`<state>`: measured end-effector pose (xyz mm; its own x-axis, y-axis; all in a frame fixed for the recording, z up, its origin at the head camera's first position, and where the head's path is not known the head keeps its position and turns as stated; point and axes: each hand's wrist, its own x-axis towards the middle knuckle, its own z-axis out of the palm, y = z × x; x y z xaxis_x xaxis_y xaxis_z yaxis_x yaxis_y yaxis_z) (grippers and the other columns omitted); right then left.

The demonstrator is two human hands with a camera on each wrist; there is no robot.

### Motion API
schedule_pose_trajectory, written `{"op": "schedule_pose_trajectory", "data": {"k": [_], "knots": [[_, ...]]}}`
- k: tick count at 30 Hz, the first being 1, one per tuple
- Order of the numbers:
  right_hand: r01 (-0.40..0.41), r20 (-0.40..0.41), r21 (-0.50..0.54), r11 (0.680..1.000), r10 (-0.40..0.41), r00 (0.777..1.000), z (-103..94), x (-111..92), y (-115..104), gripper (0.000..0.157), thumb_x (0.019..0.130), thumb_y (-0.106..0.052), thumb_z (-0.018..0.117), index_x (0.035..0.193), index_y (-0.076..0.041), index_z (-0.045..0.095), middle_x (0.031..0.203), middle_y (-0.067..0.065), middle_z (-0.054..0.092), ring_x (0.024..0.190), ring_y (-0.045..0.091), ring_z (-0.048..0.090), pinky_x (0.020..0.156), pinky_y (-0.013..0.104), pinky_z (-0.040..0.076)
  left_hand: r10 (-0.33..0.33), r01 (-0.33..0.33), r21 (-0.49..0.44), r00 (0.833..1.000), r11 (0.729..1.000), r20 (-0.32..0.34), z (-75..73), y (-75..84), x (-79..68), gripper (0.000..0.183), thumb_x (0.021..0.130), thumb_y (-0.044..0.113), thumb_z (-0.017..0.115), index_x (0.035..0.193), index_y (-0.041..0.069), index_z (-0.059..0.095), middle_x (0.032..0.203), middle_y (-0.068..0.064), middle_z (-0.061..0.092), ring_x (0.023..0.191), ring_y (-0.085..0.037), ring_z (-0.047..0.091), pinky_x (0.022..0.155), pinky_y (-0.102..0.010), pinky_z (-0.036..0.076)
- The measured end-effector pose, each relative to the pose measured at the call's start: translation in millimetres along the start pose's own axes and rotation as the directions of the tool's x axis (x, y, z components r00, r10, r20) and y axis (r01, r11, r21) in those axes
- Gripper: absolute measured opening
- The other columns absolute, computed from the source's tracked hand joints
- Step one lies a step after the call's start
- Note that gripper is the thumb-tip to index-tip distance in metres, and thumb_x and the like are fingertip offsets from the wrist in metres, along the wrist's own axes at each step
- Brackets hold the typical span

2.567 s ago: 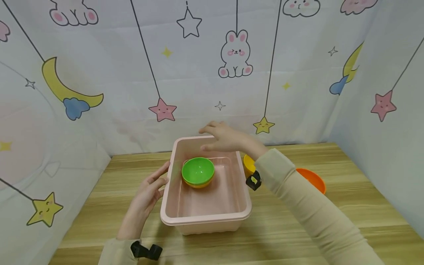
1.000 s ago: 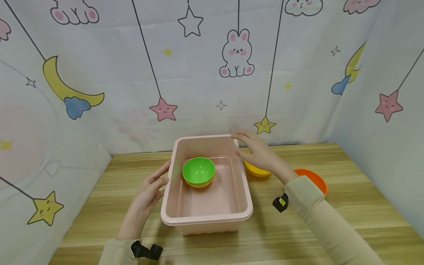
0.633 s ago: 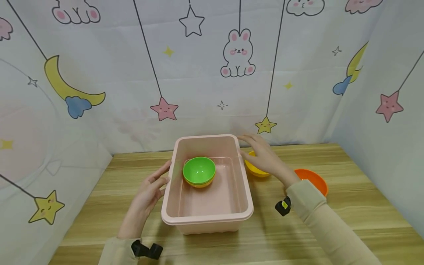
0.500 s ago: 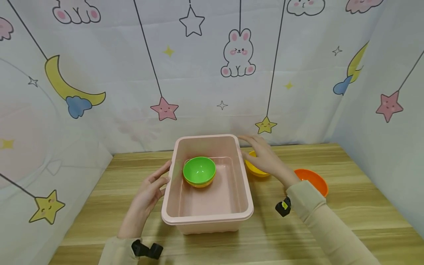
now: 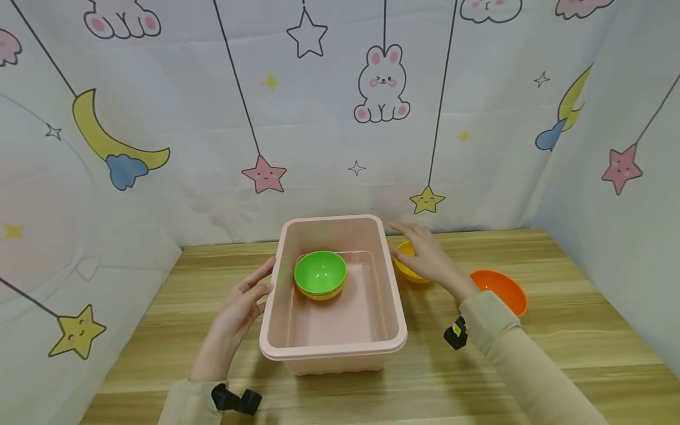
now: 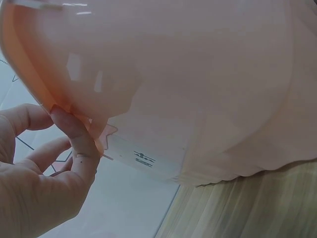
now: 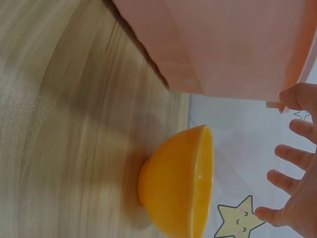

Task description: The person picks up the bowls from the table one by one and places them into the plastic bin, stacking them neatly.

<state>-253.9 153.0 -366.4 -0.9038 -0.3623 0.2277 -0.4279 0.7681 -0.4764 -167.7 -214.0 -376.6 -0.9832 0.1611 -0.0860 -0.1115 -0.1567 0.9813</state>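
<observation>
A pink tub (image 5: pixel 332 354) stands on the table with a green bowl (image 5: pixel 320 273) inside, nested on a yellow-orange one (image 5: pixel 324 297). My left hand (image 5: pixel 234 316) touches the tub's left rim from outside; in the left wrist view its fingertips meet the rim's edge. My right hand (image 5: pixel 427 257) hovers at the tub's right side, fingers spread and holding nothing. In the right wrist view, its thumb is close to the rim; whether they touch I cannot tell. Below this hand, a yellow bowl (image 7: pixel 171 183) sits upright on the table, partly hidden in the head view.
An orange bowl (image 5: pixel 499 290) lies farther right on the wooden table (image 5: pixel 568 354), partly behind my right sleeve (image 5: pixel 526 354). A white curtain (image 5: pixel 319 130) printed with stars, moons and a rabbit hangs behind the table and along its sides.
My right hand has moved from over the tub's far rim to the right, past its edge to above the yellow bowl. The left hand stays at the left rim.
</observation>
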Motion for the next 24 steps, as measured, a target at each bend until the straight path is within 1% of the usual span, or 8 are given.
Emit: {"op": "schedule_pose_trajectory", "data": {"k": [3,7,11,17,24], "knots": [[-0.03,0.011,-0.028,0.999,0.03,0.999,3.7,0.6,4.3,0.061,0.093,-0.033,0.059,0.149,-0.022,0.036,0.152,0.012,0.034,0.14,0.039,0.026,0.109,0.069,0.021,0.0,0.0,-0.004,1.0,1.0,-0.002,-0.1,-0.9,-0.1,0.062,0.093,0.002,0.049,0.151,0.008,0.028,0.153,-0.005,0.028,0.103,0.0,0.059,0.086,-0.025,0.054],[-0.051,0.016,-0.06,0.997,0.052,0.999,8.3,0.4,10.1,0.063,0.091,-0.035,0.06,0.149,-0.023,0.036,0.151,0.013,0.034,0.139,0.04,0.025,0.108,0.07,0.02,-0.002,0.002,-0.009,1.0,1.0,-0.007,0.0,-2.1,-0.6,0.062,0.093,0.002,0.049,0.151,0.007,0.028,0.153,-0.005,0.028,0.105,0.0,0.058,0.086,-0.025,0.054],[-0.063,0.031,-0.088,0.994,0.066,0.997,10.6,0.6,14.8,0.066,0.09,-0.038,0.061,0.148,-0.021,0.037,0.151,0.015,0.034,0.139,0.042,0.026,0.107,0.07,0.022,-0.005,0.005,-0.01,1.0,1.0,-0.013,0.0,-2.5,-0.8,0.062,0.093,0.001,0.049,0.151,0.007,0.028,0.153,-0.005,0.029,0.105,0.0,0.059,0.086,-0.024,0.054],[-0.093,0.066,-0.113,0.989,0.101,0.993,9.8,3.9,18.6,0.069,0.088,-0.041,0.063,0.148,-0.02,0.036,0.152,0.017,0.032,0.138,0.045,0.025,0.106,0.073,0.021,0.003,-0.003,-0.008,1.0,1.0,-0.001,-0.3,-1.2,0.2,0.062,0.094,0.001,0.048,0.151,0.008,0.027,0.152,-0.004,0.028,0.103,0.0,0.059,0.085,-0.024,0.054],[-0.111,0.101,-0.13,0.985,0.124,0.987,10.7,7.2,23.1,0.072,0.084,-0.041,0.065,0.148,-0.019,0.038,0.153,0.017,0.029,0.138,0.046,0.025,0.105,0.073,0.02,0.002,-0.002,-0.01,1.0,1.0,0.0,-0.3,-0.8,1.3,0.062,0.093,0.001,0.048,0.151,0.007,0.027,0.152,-0.004,0.029,0.103,0.0,0.059,0.086,-0.024,0.054]]}}
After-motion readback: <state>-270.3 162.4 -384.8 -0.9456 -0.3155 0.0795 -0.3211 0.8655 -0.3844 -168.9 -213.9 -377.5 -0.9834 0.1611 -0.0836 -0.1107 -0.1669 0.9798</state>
